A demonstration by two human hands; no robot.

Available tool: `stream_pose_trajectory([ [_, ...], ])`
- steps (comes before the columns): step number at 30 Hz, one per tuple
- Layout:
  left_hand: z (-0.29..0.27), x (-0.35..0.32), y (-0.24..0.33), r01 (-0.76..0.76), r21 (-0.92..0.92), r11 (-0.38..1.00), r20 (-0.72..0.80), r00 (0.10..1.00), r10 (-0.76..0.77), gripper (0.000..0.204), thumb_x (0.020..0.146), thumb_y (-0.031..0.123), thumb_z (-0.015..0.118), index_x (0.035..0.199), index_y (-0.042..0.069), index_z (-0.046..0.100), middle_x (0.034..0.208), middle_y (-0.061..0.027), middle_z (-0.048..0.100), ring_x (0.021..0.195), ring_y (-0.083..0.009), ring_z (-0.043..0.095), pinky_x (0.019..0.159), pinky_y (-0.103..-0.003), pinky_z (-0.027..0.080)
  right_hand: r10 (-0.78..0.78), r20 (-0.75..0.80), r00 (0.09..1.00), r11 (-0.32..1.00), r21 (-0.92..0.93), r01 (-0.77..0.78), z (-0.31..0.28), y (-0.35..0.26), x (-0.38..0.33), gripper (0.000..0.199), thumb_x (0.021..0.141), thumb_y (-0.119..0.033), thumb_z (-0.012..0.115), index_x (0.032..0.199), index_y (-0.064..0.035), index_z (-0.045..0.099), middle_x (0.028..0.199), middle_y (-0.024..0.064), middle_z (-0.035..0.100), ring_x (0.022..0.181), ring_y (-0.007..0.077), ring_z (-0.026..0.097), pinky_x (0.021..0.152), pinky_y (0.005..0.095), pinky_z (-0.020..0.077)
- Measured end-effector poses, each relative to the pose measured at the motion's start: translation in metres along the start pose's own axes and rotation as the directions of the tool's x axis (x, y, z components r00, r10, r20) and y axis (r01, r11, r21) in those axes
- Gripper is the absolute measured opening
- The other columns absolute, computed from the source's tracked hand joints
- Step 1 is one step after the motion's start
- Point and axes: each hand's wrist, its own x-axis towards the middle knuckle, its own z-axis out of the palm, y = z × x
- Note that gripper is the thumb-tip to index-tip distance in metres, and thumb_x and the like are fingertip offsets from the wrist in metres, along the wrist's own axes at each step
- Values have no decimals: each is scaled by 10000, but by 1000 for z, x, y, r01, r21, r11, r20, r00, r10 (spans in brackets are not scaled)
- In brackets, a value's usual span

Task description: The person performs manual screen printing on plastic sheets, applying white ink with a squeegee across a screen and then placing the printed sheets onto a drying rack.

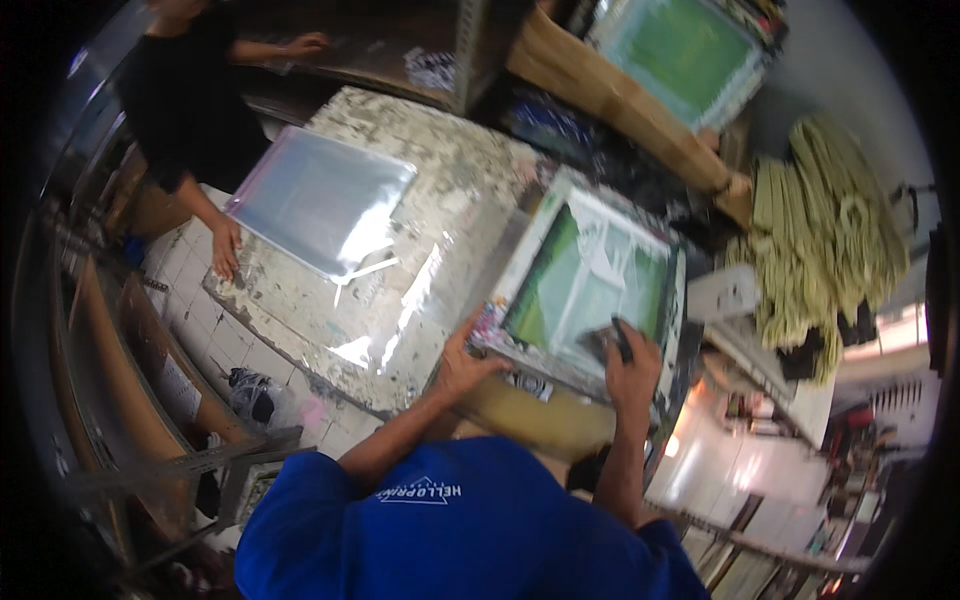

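Note:
A screen-printing frame (540, 240) with a green mesh lies on the worktable in front of me. My left hand (468, 366) grips its near left corner, the thumb along the near edge. My right hand (632, 375) is closed around a dark squeegee (612, 344) at the near right part of the mesh; the tool is slightly blurred and partly hidden by the fingers. White ink or paste (598, 255) streaks the mesh toward its far side.
A stack of clear plastic sheets (325, 200) lies on the stained worktable (400, 120), with a co-worker's hand (226, 250) at its left edge. Another green screen (680, 55) leans at the back beside cardboard (620, 110). Yellow-green cloths (825, 230) are heaped at the right.

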Motion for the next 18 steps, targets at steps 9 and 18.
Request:
stream_pose_trajectory([
  [9,1,-17,-55,-242,488,838,-89,942,323,905,567,362,965,1314,-1,608,1356,-192,529,1258,-381,482,1076,-477,394,180,155,971,958,195,-209,11,37,6,319,857,-107,718,1156,2,698,1040,244,717,952,409,691,857,435,525],
  [18,1,-18,-54,-249,548,798,-99,929,358,934,550,498,934,1283,0,638,1369,-203,525,1241,-383,488,1060,-499,365,170,308,936,960,163,-228,25,54,24,303,866,-94,706,1156,-10,691,1071,232,720,961,398,698,852,429,531],
])
